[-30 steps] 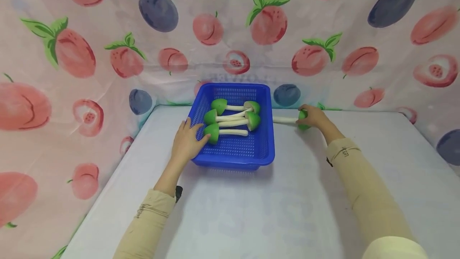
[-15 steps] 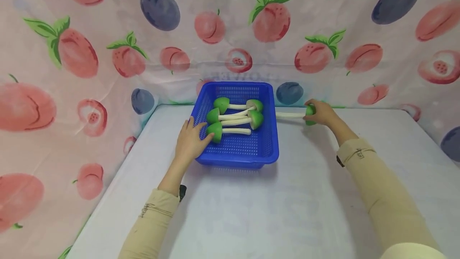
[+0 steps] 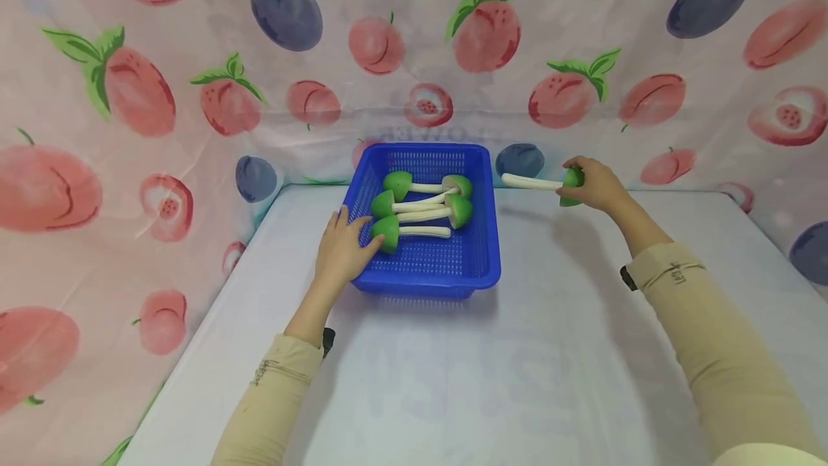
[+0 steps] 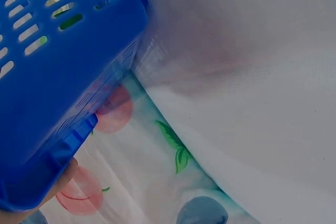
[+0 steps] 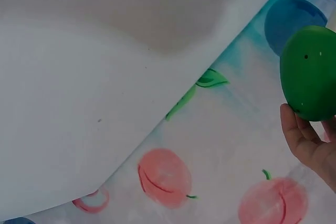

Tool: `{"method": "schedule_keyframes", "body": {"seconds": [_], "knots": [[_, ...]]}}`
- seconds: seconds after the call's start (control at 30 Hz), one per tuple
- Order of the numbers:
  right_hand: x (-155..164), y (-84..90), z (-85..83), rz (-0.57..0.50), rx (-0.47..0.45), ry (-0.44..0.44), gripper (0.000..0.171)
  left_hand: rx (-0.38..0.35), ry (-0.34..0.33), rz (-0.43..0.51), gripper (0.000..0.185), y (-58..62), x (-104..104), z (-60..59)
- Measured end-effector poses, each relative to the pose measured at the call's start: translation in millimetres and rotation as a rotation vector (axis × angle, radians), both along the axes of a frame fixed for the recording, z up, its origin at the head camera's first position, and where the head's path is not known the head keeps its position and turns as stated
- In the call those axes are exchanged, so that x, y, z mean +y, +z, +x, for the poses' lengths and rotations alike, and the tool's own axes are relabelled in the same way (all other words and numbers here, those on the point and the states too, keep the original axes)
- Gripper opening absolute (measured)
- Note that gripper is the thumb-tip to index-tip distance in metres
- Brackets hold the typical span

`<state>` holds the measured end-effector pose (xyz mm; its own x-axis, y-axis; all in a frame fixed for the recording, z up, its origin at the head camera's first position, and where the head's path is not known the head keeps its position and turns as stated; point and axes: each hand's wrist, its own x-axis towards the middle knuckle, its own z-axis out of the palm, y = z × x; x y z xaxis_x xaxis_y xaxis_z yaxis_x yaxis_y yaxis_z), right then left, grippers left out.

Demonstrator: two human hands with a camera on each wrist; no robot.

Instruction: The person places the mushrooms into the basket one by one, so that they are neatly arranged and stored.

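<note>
A blue perforated basket [image 3: 480, 265] stands at the back of the white table [image 3: 491, 372] and holds several toy mushrooms [image 3: 423, 208] with green caps and white stems. My left hand [image 3: 341, 253] rests on the basket's left rim [image 4: 63, 153], fingers over the edge beside the nearest cap [image 3: 387, 232]. My right hand [image 3: 598, 183] grips the green cap [image 5: 308, 72] of another toy mushroom [image 3: 537, 182], lifted above the table to the basket's right, its white stem pointing left toward the basket.
Fruit-printed cloth [image 3: 194, 92] hangs round the table on the left, back and right. The table's near half is bare white surface. The basket sits close to the back cloth.
My right hand has lifted the mushroom off the table and carried it up and slightly right. The left hand stays on the basket rim.
</note>
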<state>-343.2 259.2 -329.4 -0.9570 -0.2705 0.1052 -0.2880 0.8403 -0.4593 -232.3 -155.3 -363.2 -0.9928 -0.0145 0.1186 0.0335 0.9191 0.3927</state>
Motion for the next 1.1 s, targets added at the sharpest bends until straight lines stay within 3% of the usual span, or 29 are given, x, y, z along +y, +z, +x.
{"method": "schedule_keyframes", "body": {"seconds": [0.3, 0.63, 0.9, 1.1], "knots": [[-2.8, 18.1, 8.0, -0.094, -0.067, -0.035, 0.06, -0.016, -0.006, -0.004, 0.057, -1.0, -0.6, -1.1], [-28.2, 35.6, 16.4, -0.114, -0.042, 0.008, 0.058, -0.011, -0.007, -0.003, 0.057, 0.3, 0.1, -1.5], [-51.5, 38.9, 26.2, -0.17, -0.036, 0.048, 0.055, -0.015, -0.005, -0.017, 0.058, 2.1, -0.3, -2.9], [-68.2, 33.6, 35.8, -0.156, 0.0, 0.101, 0.053, -0.024, -0.009, -0.009, 0.058, -0.6, -0.6, -2.0]]}}
